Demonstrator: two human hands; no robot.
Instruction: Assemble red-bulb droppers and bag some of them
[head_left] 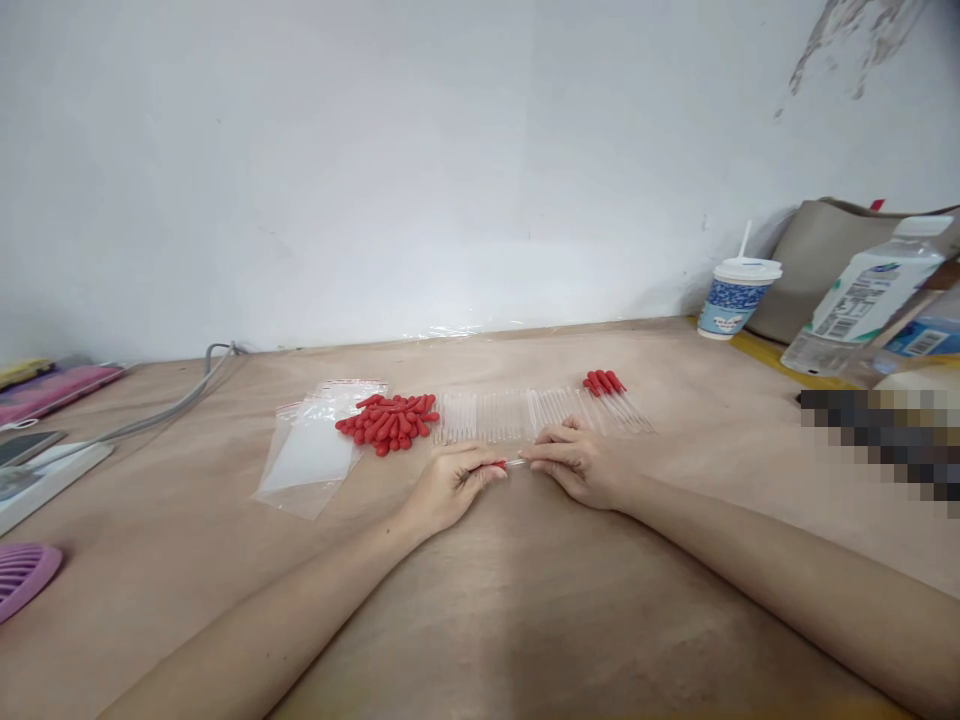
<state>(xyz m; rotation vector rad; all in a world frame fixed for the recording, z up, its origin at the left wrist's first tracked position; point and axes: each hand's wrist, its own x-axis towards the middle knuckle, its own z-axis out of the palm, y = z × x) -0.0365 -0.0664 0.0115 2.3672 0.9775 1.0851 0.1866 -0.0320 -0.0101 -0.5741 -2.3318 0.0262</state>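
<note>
Centre of frame, on bare plywood table [525, 600], matt tan surface with faint grain.

Left hand [450, 485]: fingers curled, thumb and forefinger pinched on a small red rubber bulb [498, 464]; only its tip shows past the fingertips.

Right hand [577, 462]: fingers closed, pinching a thin clear tube [516, 461], straight and glossy, lying level between the two hands. Tube end meets the bulb; whether it is seated inside cannot be told.

Just above the hands: row of loose clear tubes [502, 412], laid side by side, parallel, nearly see-through against the wood. Glass or plastic: cannot tell.

Left of the row, touching its end: heap of red rubber bulbs [390, 420], smooth, tapered, piled at random.

Right end of the row: few tubes with red bulbs fitted [611, 395], fanned slightly.

Further left: flat clear zip bags [315, 450], shiny film, overlapping.

Left edge: grey cable [172, 400], purple ribbed plastic disc [22, 575], cut by the frame.

Upper right: white paper cup with blue print and straw [736, 297], grey fabric bag [817, 255], translucent plastic bottle [862, 300] leaning.
</note>
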